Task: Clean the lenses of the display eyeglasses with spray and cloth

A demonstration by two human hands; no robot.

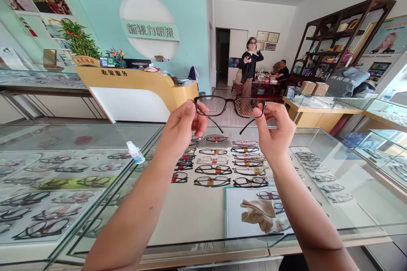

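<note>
A small white spray bottle (135, 152) lies tilted on the glass surface (95, 135), toward its left part. A crumpled beige cloth (259, 214) rests on a white mat (235, 216) near the front edge. Rows of display frames (219, 165) lie under the glass. Beyond the far edge stands a yellow reception desk (136, 89) with a potted plant (78, 42) at its left end. A dark wooden shelf (337, 38) stands at the right wall, and two people (249, 65) are at the back.

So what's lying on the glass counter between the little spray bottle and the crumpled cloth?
In the head view, nothing lies on the glass between spray bottle and cloth; the left forearm crosses above, displayed frames show beneath.
</note>
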